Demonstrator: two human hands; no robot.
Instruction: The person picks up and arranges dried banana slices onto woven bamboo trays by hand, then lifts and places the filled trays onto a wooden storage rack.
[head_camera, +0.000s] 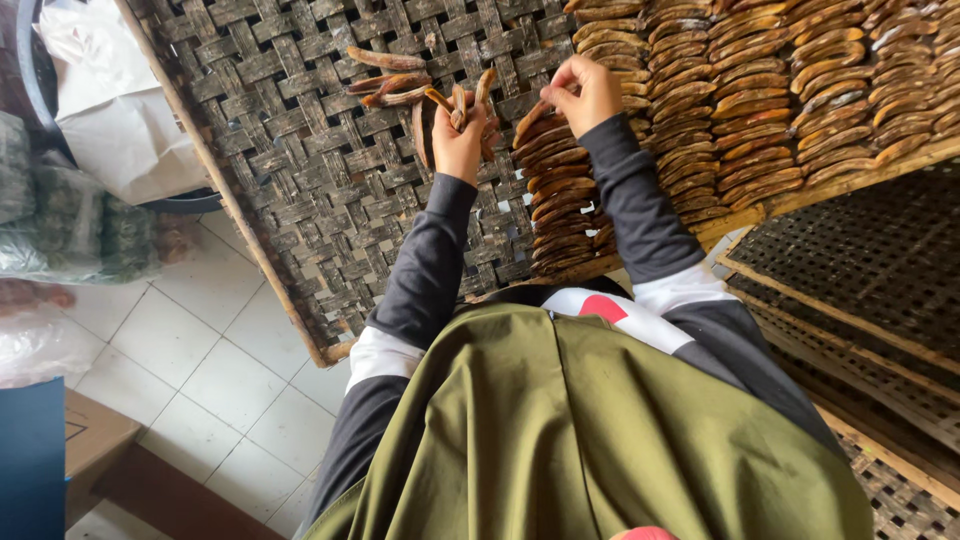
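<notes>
While the left hand (458, 135) grips a small bunch of dried banana strips (462, 100) in its closed fingers, the strips stick up past the fingertips. The right hand (585, 92) pinches the top strip of a neat row of dried bananas (560, 200) with its fingers pressed together. Both arms in dark sleeves reach forward over the woven bamboo tray (290, 150). A few loose strips (388, 78) lie just beyond the left hand.

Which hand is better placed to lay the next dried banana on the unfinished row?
Probably the right hand: it hovers at the top of the unfinished row. The left hand grips several dried bananas.
</notes>
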